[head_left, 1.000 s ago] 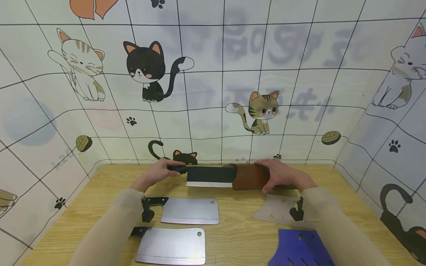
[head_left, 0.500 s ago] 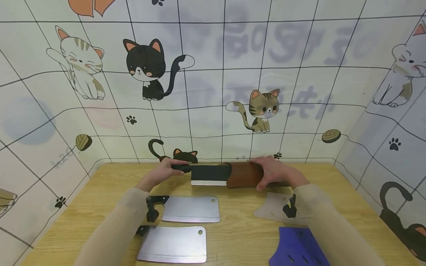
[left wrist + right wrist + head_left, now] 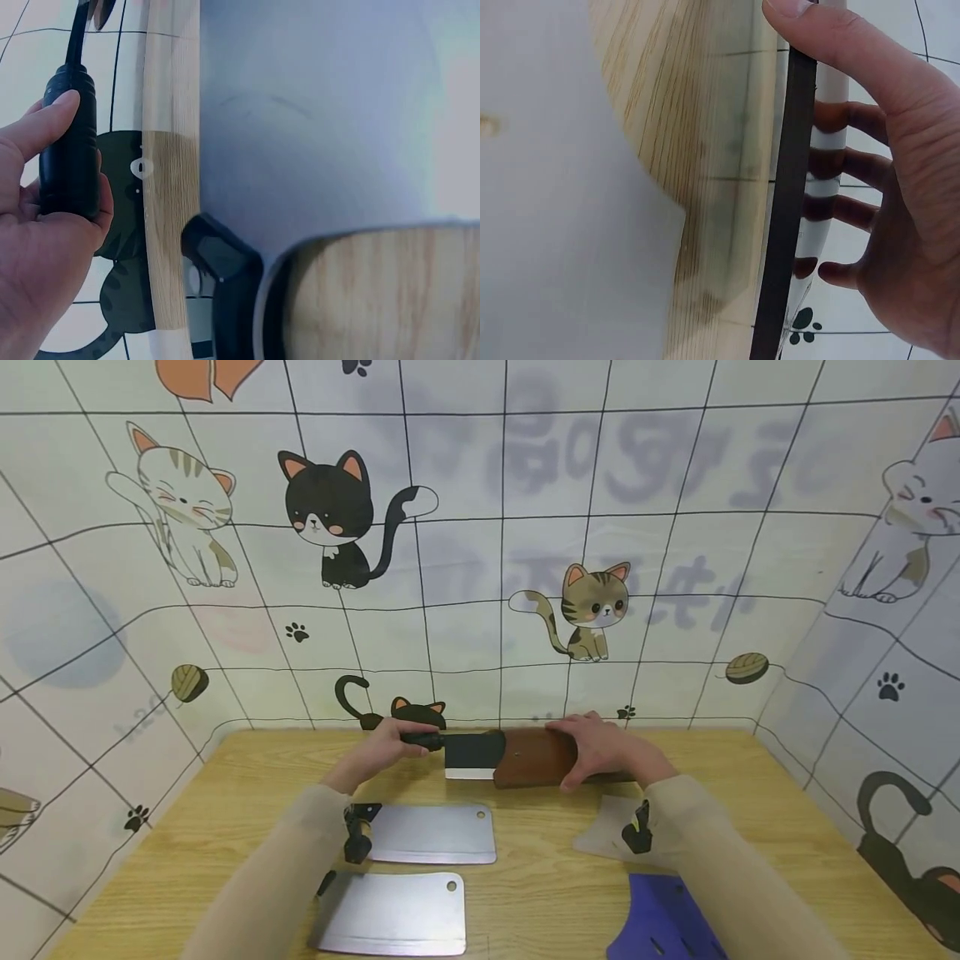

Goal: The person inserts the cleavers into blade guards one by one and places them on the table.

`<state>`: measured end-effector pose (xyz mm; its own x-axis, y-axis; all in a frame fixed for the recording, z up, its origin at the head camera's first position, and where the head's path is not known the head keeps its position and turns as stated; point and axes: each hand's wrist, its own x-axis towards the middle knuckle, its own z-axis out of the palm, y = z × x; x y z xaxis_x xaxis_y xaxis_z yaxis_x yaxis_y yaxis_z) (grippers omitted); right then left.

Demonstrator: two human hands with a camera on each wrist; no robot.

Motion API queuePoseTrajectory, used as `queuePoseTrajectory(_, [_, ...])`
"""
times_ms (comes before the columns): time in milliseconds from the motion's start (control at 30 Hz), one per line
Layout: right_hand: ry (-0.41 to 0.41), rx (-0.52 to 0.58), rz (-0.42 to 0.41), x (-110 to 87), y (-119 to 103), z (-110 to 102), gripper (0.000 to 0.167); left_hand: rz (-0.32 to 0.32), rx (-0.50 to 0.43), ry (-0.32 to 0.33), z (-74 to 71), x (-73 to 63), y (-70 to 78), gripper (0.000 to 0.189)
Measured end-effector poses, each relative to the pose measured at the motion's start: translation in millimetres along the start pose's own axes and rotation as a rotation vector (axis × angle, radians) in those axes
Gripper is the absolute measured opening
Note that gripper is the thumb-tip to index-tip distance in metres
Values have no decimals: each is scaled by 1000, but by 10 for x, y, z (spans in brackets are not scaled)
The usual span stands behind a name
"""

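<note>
My left hand (image 3: 375,752) grips the black handle (image 3: 70,154) of a knife at the back of the table. Its dark blade (image 3: 472,750) has a bright lower edge and points right, the front part hidden inside a brown leather sheath (image 3: 531,758). Around the sheath's right part my right hand (image 3: 600,750) holds on, thumb at the front and fingers behind. In the right wrist view, a dark strip (image 3: 784,217) runs beneath the thumb, and a shiny surface beside it mirrors the fingers.
Two silver cleavers (image 3: 435,833) (image 3: 397,914) with black handles lie at the front left of the wooden table (image 3: 525,877). To the right are a whitish translucent sheet (image 3: 600,828) and a blue slotted cover (image 3: 652,914). A cat-printed cloth (image 3: 465,568) stands behind the table.
The knife has moved right and the sheath left, so less of the blade shows outside it. Both hands have come closer together. The cleavers have stayed put.
</note>
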<state>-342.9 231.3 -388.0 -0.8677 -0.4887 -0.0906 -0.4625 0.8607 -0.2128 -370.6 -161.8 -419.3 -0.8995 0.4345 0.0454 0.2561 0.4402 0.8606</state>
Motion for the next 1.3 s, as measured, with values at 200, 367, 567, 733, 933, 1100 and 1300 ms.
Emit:
queuePoseTrajectory(200, [-20,-6,22,49,-71,-6,112,18,-21,0,36,31,36,47])
queuePoseTrajectory(367, [-19,-1,5,59,-103,-28,113,13,-45,2,85,55,67,46])
queuePoseTrajectory(567, [-5,-4,-11,65,-141,-4,112,13,-61,18,163,97,62,45])
queuePoseTrajectory(733, [7,-9,-35,122,-229,-12,112,13,-83,32,222,123,102,45])
queuePoseTrajectory(933, [11,-5,-39,155,-295,-25,111,-7,-81,58,288,129,149,45])
queuePoseTrajectory(1100, [20,-38,-41,186,-330,-18,110,-8,-72,77,320,135,167,45])
queuePoseTrajectory(1300, [43,-40,-56,213,-382,-10,109,-5,-79,90,348,167,156,45])
